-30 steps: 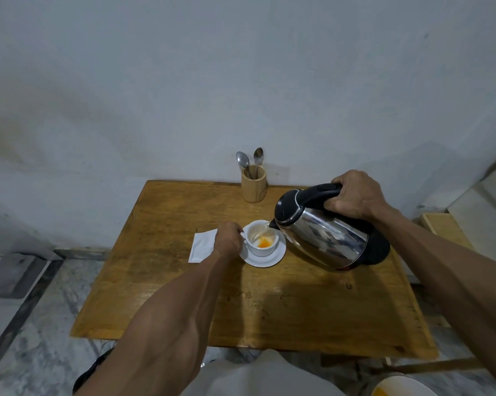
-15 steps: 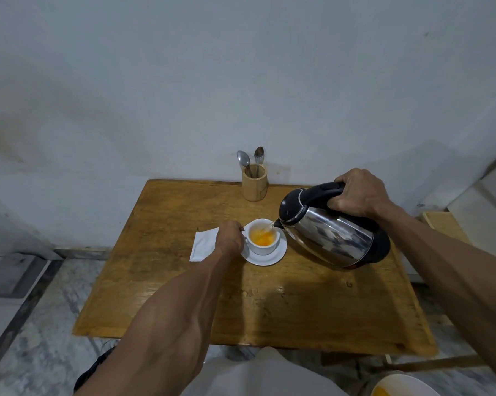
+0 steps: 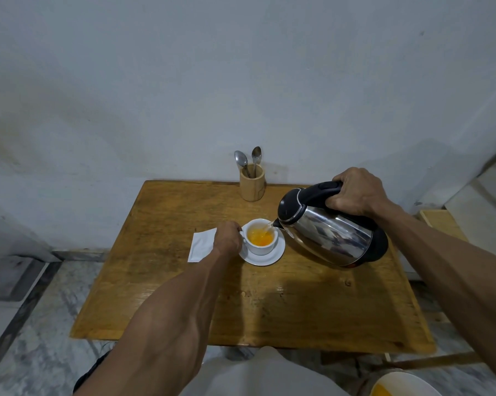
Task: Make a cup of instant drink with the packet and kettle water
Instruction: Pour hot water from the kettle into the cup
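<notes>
Kettle tilted over cup

Water runs from the spout of the shiny steel kettle point(image 3: 331, 235), its black handle clamped in the right hand point(image 3: 355, 192). The left hand point(image 3: 228, 238) pinches the handle of the round white cup point(image 3: 261, 238), on its saucer point(image 3: 265, 257), holding orange liquid. At the cup's nine o'clock lies the flat white packet point(image 3: 201, 247) on the worn wooden table point(image 3: 166, 281)

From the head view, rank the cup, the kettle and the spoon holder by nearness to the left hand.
1. Cup: touching the left hand, on its right.
2. Kettle: tilted beyond the cup, farther right.
3. Spoon holder: at the table's back edge, by the wall.
</notes>
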